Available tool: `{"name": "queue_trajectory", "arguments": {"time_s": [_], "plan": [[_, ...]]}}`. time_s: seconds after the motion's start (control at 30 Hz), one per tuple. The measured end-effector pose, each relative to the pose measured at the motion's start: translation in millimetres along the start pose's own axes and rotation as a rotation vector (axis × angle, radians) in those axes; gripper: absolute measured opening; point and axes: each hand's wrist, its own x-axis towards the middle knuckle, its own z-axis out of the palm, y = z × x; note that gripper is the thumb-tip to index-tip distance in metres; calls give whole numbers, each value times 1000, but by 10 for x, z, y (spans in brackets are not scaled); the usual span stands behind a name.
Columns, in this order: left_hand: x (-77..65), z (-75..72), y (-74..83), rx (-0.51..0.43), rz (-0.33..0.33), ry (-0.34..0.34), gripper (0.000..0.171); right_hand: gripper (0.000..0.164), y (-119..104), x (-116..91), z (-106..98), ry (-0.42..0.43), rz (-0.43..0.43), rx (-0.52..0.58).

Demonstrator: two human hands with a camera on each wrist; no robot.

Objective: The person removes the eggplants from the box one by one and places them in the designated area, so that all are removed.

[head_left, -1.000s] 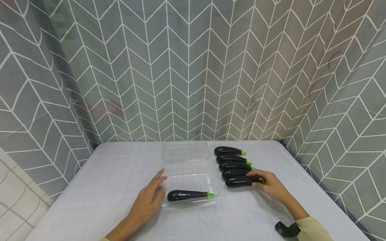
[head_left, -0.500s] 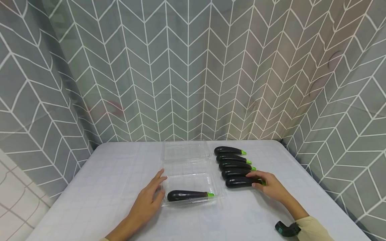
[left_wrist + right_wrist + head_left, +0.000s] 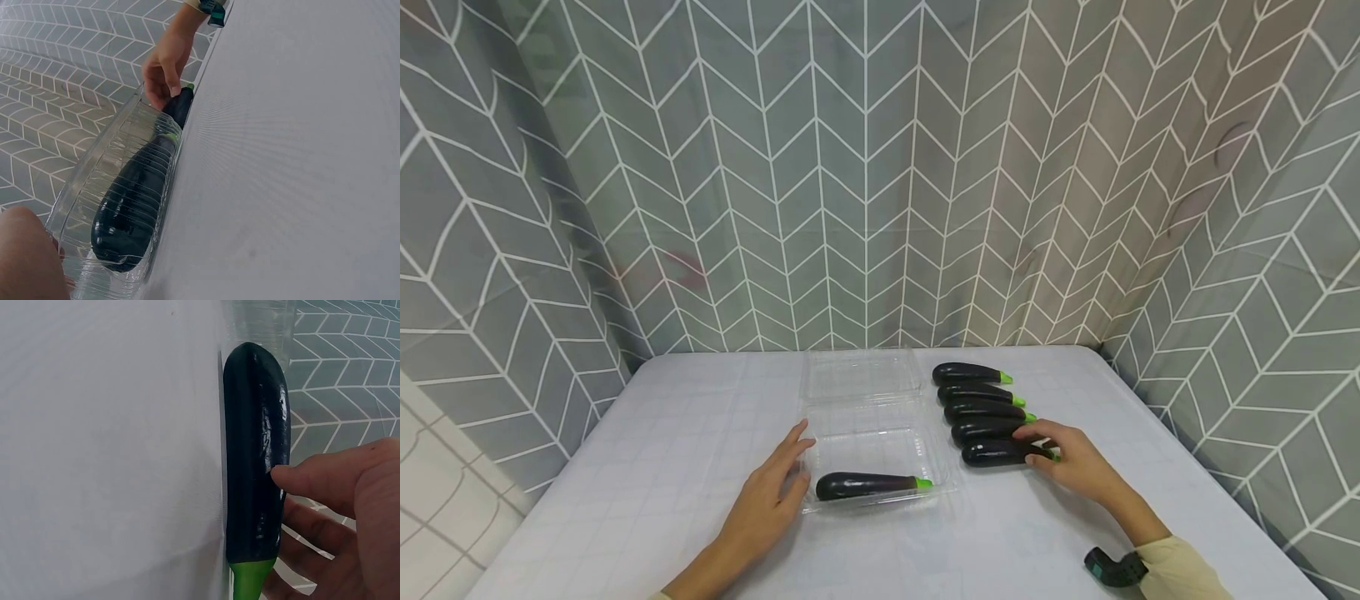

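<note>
A clear plastic clamshell box [image 3: 880, 454] lies on the table with its lid [image 3: 861, 375] folded back, away from me. One dark eggplant with a green stem end [image 3: 865, 486] lies inside, along the near wall. My left hand [image 3: 767, 497] rests at the box's left side, fingers extended, fingertips right at the rim. To the right of the box, several eggplants [image 3: 983, 410] lie in a column. My right hand [image 3: 1075, 462] holds the nearest eggplant [image 3: 256, 456] close to its green end, thumb on one side and fingers on the other.
A white cloth [image 3: 647, 467] covers the table. Grey curtains [image 3: 865, 183] with white chevron lines stand behind and at both sides. A black strap device [image 3: 1116, 569] sits at my right sleeve [image 3: 1180, 571].
Both hands keep nearly the same place and pose. The eggplant under my right hand has shifted very slightly toward me, away from its neighbour.
</note>
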Motion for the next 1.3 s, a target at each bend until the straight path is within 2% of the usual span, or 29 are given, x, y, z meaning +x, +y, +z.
{"name": "queue_trajectory", "arguments": {"time_s": [0.2, 0.4, 0.77, 0.93, 1.3], "plan": [[0, -6, 9, 4, -3, -1, 47, 40, -44, 17, -22, 15, -55, -24], [2, 1, 7, 7, 3, 2, 46, 39, -112, 86, -55, 73, -113, -35], [4, -4, 11, 7, 22, 14, 47, 36, -488, 354, -130, 185, -205, -40], [3, -13, 15, 12, 13, 16, 47, 34, -639, 444, -78, 173, -250, 9], [2, -6, 5, 7, 14, 18, 47, 33, -972, 652, 141, 91, -330, 110]]}}
